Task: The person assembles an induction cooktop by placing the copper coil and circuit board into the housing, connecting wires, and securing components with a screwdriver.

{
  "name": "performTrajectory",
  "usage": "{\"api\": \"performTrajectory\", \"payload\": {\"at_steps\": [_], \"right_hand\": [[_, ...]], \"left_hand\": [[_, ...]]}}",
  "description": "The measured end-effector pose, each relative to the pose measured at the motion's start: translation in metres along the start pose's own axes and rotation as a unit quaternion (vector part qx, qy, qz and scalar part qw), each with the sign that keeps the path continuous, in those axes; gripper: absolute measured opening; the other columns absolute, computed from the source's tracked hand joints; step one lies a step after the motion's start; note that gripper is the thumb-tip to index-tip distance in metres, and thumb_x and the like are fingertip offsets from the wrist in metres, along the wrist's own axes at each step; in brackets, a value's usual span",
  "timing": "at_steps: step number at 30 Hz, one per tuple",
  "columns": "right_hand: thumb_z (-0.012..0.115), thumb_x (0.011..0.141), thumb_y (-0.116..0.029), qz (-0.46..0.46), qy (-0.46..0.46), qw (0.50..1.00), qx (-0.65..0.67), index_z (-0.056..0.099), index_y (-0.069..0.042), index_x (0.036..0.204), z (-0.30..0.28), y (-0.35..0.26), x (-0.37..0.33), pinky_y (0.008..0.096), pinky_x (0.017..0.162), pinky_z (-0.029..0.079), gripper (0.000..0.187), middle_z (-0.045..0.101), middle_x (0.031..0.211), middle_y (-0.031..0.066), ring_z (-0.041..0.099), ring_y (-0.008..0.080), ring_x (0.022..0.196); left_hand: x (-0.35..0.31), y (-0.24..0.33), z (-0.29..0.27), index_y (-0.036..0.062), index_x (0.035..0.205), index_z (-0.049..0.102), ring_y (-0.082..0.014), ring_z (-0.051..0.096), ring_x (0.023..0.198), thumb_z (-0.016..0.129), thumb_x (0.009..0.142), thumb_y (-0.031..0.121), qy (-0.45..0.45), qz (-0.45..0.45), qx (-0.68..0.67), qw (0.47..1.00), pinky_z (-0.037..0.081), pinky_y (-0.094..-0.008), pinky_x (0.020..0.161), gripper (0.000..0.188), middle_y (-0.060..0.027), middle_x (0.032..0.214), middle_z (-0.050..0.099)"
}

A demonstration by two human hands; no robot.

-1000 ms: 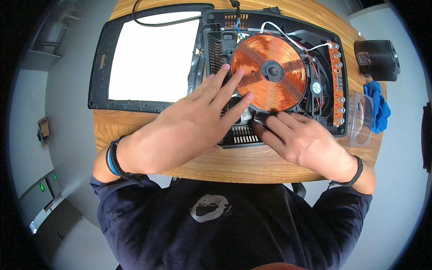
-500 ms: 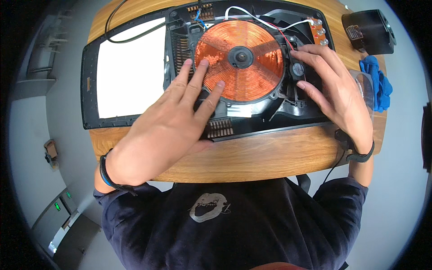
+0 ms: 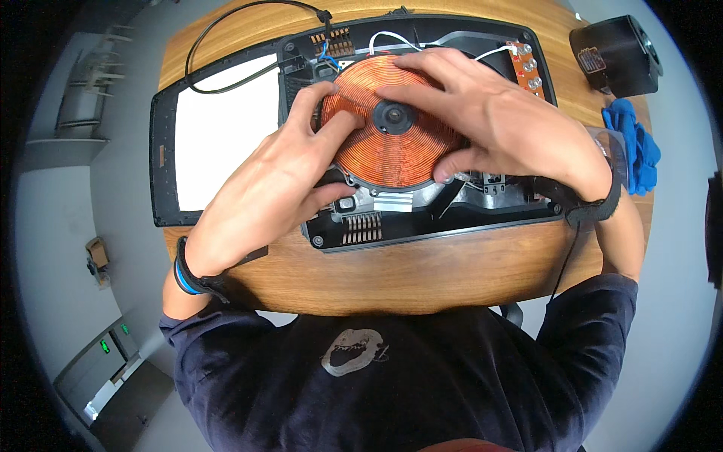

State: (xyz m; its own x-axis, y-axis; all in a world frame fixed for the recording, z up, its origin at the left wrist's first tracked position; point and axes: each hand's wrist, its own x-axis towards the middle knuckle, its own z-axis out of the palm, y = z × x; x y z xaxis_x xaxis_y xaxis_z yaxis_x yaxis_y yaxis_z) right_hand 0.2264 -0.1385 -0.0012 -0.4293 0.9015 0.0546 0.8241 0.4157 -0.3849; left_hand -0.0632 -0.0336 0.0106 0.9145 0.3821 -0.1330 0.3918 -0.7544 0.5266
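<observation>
A round copper coil (image 3: 395,162) with a dark central hub lies in the opened black housing (image 3: 489,217) of what looks like an induction cooker. My left hand (image 3: 275,166) is at the coil's left side, bent fingertips on the windings and thumb beside its lower left rim. Reaching across the top, my right hand (image 3: 497,113) lays its fingers over the upper right windings, with its thumb at the lower right rim. Both hands grip the coil. Part of its right side is covered by my right hand.
Beside the housing at left is a black-framed panel (image 3: 226,128) with a white face. A black cable (image 3: 197,49) loops behind. A small orange circuit board (image 3: 529,69) sits at the housing's right end. A black cylindrical device (image 3: 614,60) and blue cloth (image 3: 640,147) are at the table's right.
My right hand has moved left from the housing's right side onto the coil. My left fingers have curled more. The housing and coil have shifted nearer and slightly left.
</observation>
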Motion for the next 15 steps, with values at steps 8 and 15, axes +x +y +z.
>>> {"api": "performTrajectory", "payload": {"at_steps": [8,15], "right_hand": [[0.113,0.049,-0.034,0.015,-0.067,0.997,-0.035,0.025,-0.039,0.184,0.019,-0.002,0.021,0.0687,0.143,0.02,0.161,0.012,0.19,0.0224,0.013,0.0528,0.175],[0.112,0.051,-0.021,-0.056,-0.003,0.998,0.004,0.041,-0.035,0.178,0.003,0.001,0.019,0.0654,0.135,0.04,0.146,0.031,0.18,0.0176,0.038,0.0498,0.164]], "left_hand": [[-0.006,0.004,-0.001,0.0038,0.138,0.071,-0.0408,0.07,0.129,0.094,0.084,0.005,0.071,0.039,0.004,0.997,0.063,-0.0495,0.106,0.06,-0.0201,0.16,0.047],[-0.005,0.001,-0.008,0.0054,0.118,0.073,-0.0381,0.074,0.123,0.097,0.082,0.009,0.105,0.069,0.003,0.992,0.063,-0.0478,0.101,0.043,-0.0188,0.159,0.051]]}}
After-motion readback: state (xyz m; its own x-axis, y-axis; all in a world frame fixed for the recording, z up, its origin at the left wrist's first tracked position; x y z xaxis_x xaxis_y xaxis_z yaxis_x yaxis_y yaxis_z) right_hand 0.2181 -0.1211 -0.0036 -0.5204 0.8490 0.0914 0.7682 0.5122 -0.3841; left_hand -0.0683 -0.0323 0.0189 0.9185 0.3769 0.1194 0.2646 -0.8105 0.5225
